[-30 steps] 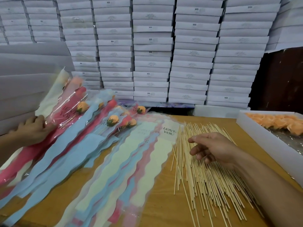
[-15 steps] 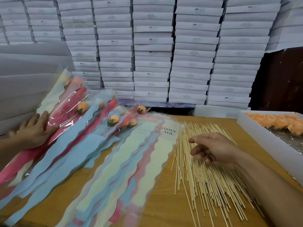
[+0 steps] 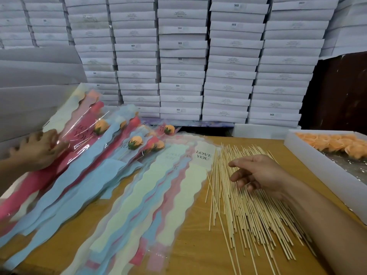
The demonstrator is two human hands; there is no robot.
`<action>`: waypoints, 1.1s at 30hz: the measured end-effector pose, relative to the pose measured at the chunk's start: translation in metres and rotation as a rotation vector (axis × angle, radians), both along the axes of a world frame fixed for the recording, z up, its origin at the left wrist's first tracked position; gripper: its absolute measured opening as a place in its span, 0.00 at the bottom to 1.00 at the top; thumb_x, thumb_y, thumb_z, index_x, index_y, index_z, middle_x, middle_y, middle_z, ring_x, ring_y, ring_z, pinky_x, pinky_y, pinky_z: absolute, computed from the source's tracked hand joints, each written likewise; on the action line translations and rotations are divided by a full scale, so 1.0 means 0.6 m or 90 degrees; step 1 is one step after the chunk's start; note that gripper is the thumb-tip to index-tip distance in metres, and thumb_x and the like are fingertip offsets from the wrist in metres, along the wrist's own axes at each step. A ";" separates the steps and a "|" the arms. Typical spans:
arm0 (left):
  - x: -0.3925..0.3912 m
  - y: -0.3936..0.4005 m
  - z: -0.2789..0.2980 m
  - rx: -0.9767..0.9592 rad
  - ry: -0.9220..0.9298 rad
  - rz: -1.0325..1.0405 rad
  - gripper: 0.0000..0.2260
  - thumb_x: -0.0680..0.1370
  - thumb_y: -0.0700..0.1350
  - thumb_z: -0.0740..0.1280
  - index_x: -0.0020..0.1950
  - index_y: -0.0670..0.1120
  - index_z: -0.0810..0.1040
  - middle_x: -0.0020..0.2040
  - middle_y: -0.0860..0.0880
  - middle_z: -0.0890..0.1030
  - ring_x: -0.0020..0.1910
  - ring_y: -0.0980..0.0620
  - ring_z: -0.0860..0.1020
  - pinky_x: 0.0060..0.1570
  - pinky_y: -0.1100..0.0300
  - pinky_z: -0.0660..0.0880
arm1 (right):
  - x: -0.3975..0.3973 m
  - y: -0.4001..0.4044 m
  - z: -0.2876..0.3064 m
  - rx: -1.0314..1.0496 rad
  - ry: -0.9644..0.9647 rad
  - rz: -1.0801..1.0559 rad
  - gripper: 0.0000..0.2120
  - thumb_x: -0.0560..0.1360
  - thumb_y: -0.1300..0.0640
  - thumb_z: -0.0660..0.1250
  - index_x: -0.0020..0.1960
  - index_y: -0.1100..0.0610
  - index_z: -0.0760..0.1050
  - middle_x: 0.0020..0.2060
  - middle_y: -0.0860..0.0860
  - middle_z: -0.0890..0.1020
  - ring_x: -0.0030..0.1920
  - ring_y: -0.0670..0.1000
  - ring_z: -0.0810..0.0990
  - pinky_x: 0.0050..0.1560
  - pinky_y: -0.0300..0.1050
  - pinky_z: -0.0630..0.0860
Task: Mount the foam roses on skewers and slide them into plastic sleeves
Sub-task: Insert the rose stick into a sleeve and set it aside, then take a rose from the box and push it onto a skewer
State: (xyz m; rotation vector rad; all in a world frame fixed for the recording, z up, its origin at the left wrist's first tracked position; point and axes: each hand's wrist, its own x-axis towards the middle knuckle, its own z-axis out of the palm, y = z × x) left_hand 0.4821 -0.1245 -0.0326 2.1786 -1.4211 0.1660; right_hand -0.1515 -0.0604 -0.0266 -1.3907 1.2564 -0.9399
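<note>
wooden table (image 3: 194, 245) | left hand (image 3: 37, 149) flat on sleeved roses (image 3: 83, 135) | right hand (image 3: 258, 173) grip relaxed over skewers (image 3: 244, 215)

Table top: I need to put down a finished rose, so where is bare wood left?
Bare table shows in a strip between the empty sleeves and the skewers, widening near the front edge. A small patch lies between skewers and rose box. The left, under the filled sleeves, is crowded.
</note>
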 end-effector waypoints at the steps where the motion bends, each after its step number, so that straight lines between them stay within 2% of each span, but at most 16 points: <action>1: 0.016 -0.005 -0.001 -0.020 0.001 0.008 0.31 0.68 0.81 0.52 0.55 0.58 0.70 0.57 0.38 0.75 0.54 0.31 0.73 0.56 0.37 0.71 | -0.001 0.000 0.000 -0.003 0.001 -0.006 0.09 0.82 0.57 0.65 0.58 0.59 0.80 0.39 0.59 0.86 0.31 0.51 0.81 0.24 0.40 0.73; 4: 0.036 -0.022 0.009 -0.035 -0.001 0.002 0.40 0.70 0.78 0.53 0.70 0.50 0.68 0.63 0.35 0.74 0.57 0.28 0.72 0.56 0.34 0.71 | -0.004 -0.002 0.001 -0.021 0.017 -0.033 0.07 0.82 0.59 0.65 0.57 0.58 0.80 0.37 0.58 0.86 0.30 0.50 0.81 0.24 0.40 0.72; 8: -0.092 0.010 0.067 -0.055 -0.036 -0.007 0.38 0.74 0.73 0.55 0.74 0.48 0.65 0.69 0.34 0.69 0.65 0.28 0.68 0.61 0.29 0.68 | -0.009 -0.007 0.000 -0.053 0.078 -0.074 0.07 0.82 0.60 0.64 0.55 0.56 0.80 0.35 0.56 0.86 0.28 0.48 0.80 0.23 0.38 0.70; 10: -0.193 0.033 0.092 -0.105 -0.047 -0.040 0.34 0.75 0.68 0.57 0.73 0.47 0.66 0.70 0.32 0.66 0.68 0.28 0.65 0.63 0.28 0.65 | -0.011 -0.008 -0.002 -0.069 0.108 -0.091 0.06 0.82 0.59 0.65 0.55 0.55 0.80 0.33 0.54 0.86 0.27 0.46 0.79 0.22 0.38 0.69; 12: -0.295 0.054 0.105 -0.139 -0.039 -0.123 0.30 0.79 0.65 0.59 0.72 0.46 0.66 0.71 0.33 0.67 0.68 0.30 0.66 0.64 0.32 0.64 | -0.015 -0.009 -0.004 -0.079 0.129 -0.106 0.05 0.82 0.59 0.65 0.54 0.54 0.80 0.32 0.53 0.85 0.25 0.45 0.78 0.22 0.38 0.69; 15: -0.444 0.071 0.108 -0.141 0.053 -0.237 0.26 0.82 0.60 0.59 0.71 0.41 0.70 0.67 0.36 0.73 0.66 0.36 0.71 0.66 0.40 0.68 | -0.021 -0.011 -0.006 -0.089 0.161 -0.131 0.05 0.82 0.58 0.65 0.52 0.53 0.80 0.30 0.51 0.85 0.24 0.44 0.77 0.22 0.36 0.69; 17: -0.538 0.077 0.100 -0.131 0.122 -0.300 0.23 0.82 0.57 0.60 0.65 0.39 0.73 0.62 0.36 0.76 0.63 0.37 0.73 0.62 0.43 0.71 | -0.025 -0.012 -0.009 -0.098 0.185 -0.148 0.05 0.81 0.57 0.66 0.50 0.52 0.81 0.29 0.50 0.84 0.24 0.43 0.77 0.23 0.35 0.69; 19: -0.624 0.084 0.084 -0.119 0.158 -0.367 0.22 0.82 0.56 0.60 0.60 0.38 0.76 0.57 0.37 0.79 0.59 0.38 0.75 0.59 0.45 0.72 | -0.027 -0.014 -0.011 -0.103 0.204 -0.158 0.06 0.81 0.56 0.66 0.47 0.51 0.80 0.28 0.49 0.84 0.23 0.42 0.76 0.27 0.37 0.70; 22: -0.734 0.094 0.052 -0.078 0.208 -0.421 0.22 0.82 0.59 0.59 0.63 0.42 0.74 0.60 0.43 0.78 0.59 0.42 0.76 0.61 0.45 0.73 | -0.029 -0.018 -0.015 -0.109 0.208 -0.164 0.07 0.81 0.56 0.66 0.46 0.51 0.80 0.28 0.50 0.84 0.25 0.43 0.77 0.33 0.43 0.74; 26: -0.832 0.099 0.015 -0.032 0.230 -0.439 0.21 0.82 0.59 0.58 0.62 0.44 0.74 0.59 0.44 0.78 0.57 0.44 0.76 0.59 0.46 0.74 | -0.028 -0.021 -0.016 -0.126 0.224 -0.173 0.08 0.81 0.57 0.66 0.46 0.51 0.82 0.28 0.50 0.84 0.30 0.47 0.81 0.38 0.48 0.79; 29: -0.861 0.108 -0.009 -0.037 0.199 -0.453 0.18 0.82 0.58 0.59 0.59 0.45 0.76 0.55 0.45 0.79 0.54 0.44 0.77 0.57 0.46 0.75 | -0.029 -0.023 -0.015 -0.140 0.265 -0.176 0.10 0.80 0.57 0.65 0.44 0.51 0.84 0.29 0.48 0.85 0.35 0.49 0.84 0.41 0.49 0.81; 33: -0.858 0.118 -0.035 -0.091 0.162 -0.466 0.14 0.82 0.55 0.59 0.53 0.46 0.76 0.49 0.49 0.79 0.50 0.47 0.76 0.51 0.48 0.74 | -0.032 -0.025 -0.014 -0.150 0.292 -0.189 0.11 0.78 0.59 0.66 0.40 0.50 0.81 0.27 0.47 0.84 0.31 0.45 0.83 0.37 0.45 0.77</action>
